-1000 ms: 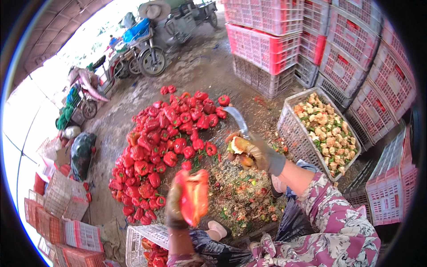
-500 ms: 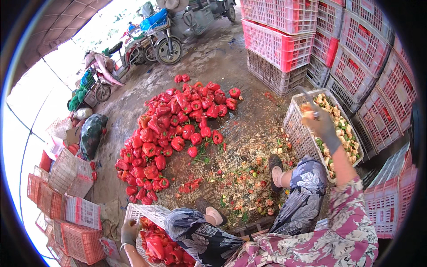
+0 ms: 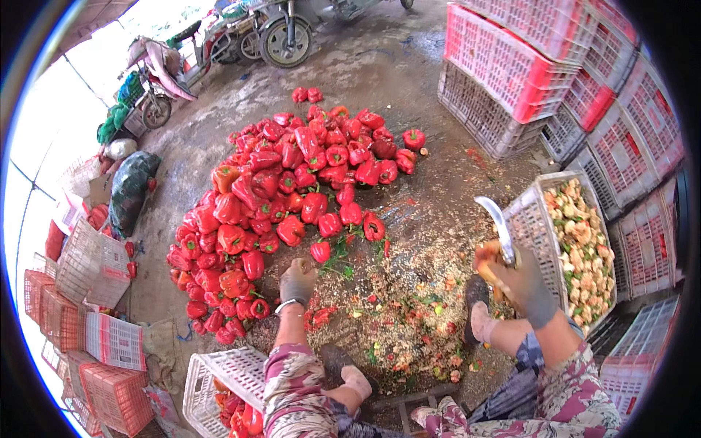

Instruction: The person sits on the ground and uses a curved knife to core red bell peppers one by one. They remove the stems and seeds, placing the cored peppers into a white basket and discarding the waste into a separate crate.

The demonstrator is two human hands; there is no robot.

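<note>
My left hand (image 3: 298,282), in a grey glove, reaches over the near edge of a heap of red bell peppers (image 3: 281,171). Its fingers point down, loosely parted, with nothing visible in them. My right hand (image 3: 522,286), gloved as well, is closed around a curved knife (image 3: 496,223) whose blade points up and away. An orange-brown piece shows beside the blade at my fingers; whether it is the handle or a pepper scrap I cannot make out. Just right of this hand stands a pale crate (image 3: 544,241) of cut pepper cores (image 3: 580,252).
By my left knee a white crate (image 3: 237,372) holds red pepper pieces (image 3: 237,416). Seeds and scraps (image 3: 416,314) litter the floor between my feet. Stacked red and white crates (image 3: 504,66) rise at right. More crates (image 3: 117,394) and a dark sack (image 3: 133,191) lie left; motorbikes (image 3: 286,40) stand behind.
My left hand has left the crate of pepper pieces and moved forward to the heap. My right hand, with the knife, has drawn back from over the crate of cores. The view has shifted.
</note>
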